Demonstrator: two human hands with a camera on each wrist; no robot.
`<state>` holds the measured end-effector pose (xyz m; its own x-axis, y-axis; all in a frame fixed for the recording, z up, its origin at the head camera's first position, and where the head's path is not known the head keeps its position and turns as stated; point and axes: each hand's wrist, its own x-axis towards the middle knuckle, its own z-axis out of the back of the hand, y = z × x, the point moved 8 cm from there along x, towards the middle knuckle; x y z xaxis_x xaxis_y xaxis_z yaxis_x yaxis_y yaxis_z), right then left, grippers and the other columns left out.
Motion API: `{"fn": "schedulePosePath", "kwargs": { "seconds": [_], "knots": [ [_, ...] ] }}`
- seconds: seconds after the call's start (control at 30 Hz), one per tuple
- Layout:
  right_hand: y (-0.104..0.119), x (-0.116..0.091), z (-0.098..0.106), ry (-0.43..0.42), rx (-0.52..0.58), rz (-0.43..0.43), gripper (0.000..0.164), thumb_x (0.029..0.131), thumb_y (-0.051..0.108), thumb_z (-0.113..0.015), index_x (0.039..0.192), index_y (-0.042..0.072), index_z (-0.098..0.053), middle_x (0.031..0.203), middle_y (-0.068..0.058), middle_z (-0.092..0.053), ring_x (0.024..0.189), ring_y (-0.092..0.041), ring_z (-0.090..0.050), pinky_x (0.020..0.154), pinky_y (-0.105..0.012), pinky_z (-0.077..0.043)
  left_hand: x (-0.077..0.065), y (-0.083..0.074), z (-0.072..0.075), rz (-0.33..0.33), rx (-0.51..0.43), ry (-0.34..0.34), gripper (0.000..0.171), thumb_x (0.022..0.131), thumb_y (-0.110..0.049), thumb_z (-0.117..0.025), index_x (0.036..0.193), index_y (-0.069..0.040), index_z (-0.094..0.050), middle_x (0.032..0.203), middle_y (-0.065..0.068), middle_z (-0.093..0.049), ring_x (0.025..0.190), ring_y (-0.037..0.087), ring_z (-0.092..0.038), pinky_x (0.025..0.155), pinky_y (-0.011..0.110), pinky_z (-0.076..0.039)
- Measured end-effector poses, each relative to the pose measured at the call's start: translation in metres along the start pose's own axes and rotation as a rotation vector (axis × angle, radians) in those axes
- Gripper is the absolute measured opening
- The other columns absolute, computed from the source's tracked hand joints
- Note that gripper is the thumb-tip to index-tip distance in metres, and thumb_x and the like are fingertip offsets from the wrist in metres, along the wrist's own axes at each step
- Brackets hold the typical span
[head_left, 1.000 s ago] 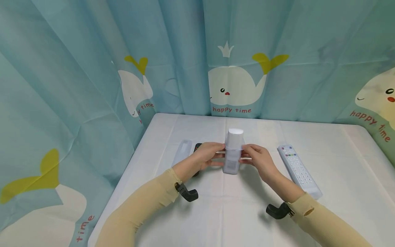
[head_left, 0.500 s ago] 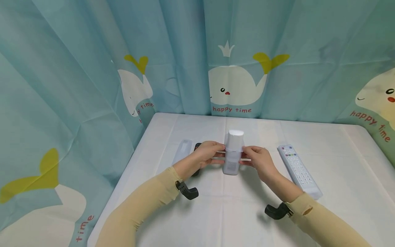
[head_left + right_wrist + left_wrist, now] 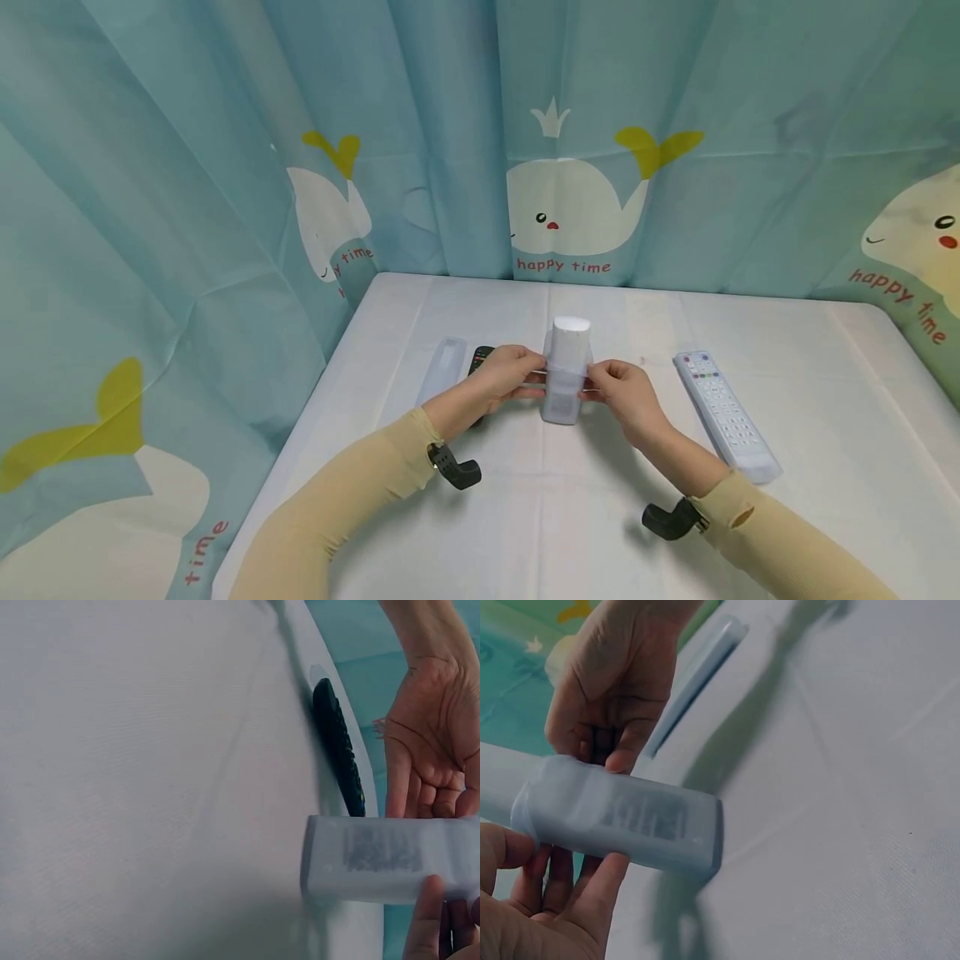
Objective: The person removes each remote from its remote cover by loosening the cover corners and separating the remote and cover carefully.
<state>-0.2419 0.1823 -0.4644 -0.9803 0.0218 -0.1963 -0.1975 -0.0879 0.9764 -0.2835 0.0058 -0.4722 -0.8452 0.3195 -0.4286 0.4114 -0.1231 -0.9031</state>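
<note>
A white remote control [image 3: 572, 340] is held tilted over the table, its lower part inside a translucent silicone cover [image 3: 561, 407]. Its plain upper end sticks out of the cover's mouth. My left hand [image 3: 512, 375] pinches the cover's left edge near the mouth, with thumb and fingertips. From the other side, my right hand [image 3: 628, 396] pinches the right edge at about the same height. In the left wrist view, a dark printed label [image 3: 645, 817] shows through the cover [image 3: 705, 832]. Fingers of both hands extend along and behind the cover.
On the white table [image 3: 600, 533], a black remote [image 3: 480, 360] lies partly behind my left hand. Beside it is a flat translucent cover [image 3: 445, 367]. A white remote in a clear cover [image 3: 727, 412] lies at the right. A blue whale-print curtain [image 3: 450, 125] hangs around the table.
The white remote's exposed end sits slightly lower, a little deeper in the cover. My right hand has shifted slightly left and down; my left hand has barely moved.
</note>
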Motion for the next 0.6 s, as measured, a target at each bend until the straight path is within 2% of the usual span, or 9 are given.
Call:
{"fn": "schedulePosePath", "kwargs": {
  "seconds": [0.27, 0.5, 0.6],
  "knots": [
    [-0.004, -0.002, 0.001, -0.002, -0.073, 0.013, 0.027, 0.105, 0.016, -0.056, 0.104, -0.011, -0.063, 0.094, -0.008, -0.068, 0.081, -0.009, -0.067, 0.079, -0.021, -0.053, -0.003, 0.002, 0.0, -0.012, 0.047, -0.009, 0.018, 0.103, -0.012, -0.058, 0.11, 0.003, -0.065, 0.115, 0.013, -0.065, 0.104, 0.023, -0.069, 0.081, 0.03, -0.06],
    [-0.01, -0.001, 0.001, -0.009, -0.098, 0.002, 0.026, 0.105, 0.015, -0.057, 0.104, -0.01, -0.064, 0.093, -0.006, -0.067, 0.084, -0.01, -0.065, 0.089, -0.033, -0.052, -0.002, 0.005, 0.001, -0.038, 0.097, -0.024, 0.016, 0.101, -0.009, -0.058, 0.107, 0.004, -0.065, 0.115, 0.014, -0.065, 0.106, 0.025, -0.069, 0.085, 0.032, -0.059],
    [-0.011, -0.001, 0.0, -0.003, -0.095, 0.004, 0.026, 0.105, 0.014, -0.056, 0.105, -0.01, -0.064, 0.095, -0.007, -0.067, 0.084, -0.01, -0.065, 0.09, -0.034, -0.052, -0.002, 0.005, 0.002, -0.055, 0.135, -0.027, 0.015, 0.1, -0.008, -0.058, 0.106, 0.003, -0.065, 0.112, 0.013, -0.065, 0.102, 0.023, -0.069, 0.085, 0.032, -0.059]
  ]
}}
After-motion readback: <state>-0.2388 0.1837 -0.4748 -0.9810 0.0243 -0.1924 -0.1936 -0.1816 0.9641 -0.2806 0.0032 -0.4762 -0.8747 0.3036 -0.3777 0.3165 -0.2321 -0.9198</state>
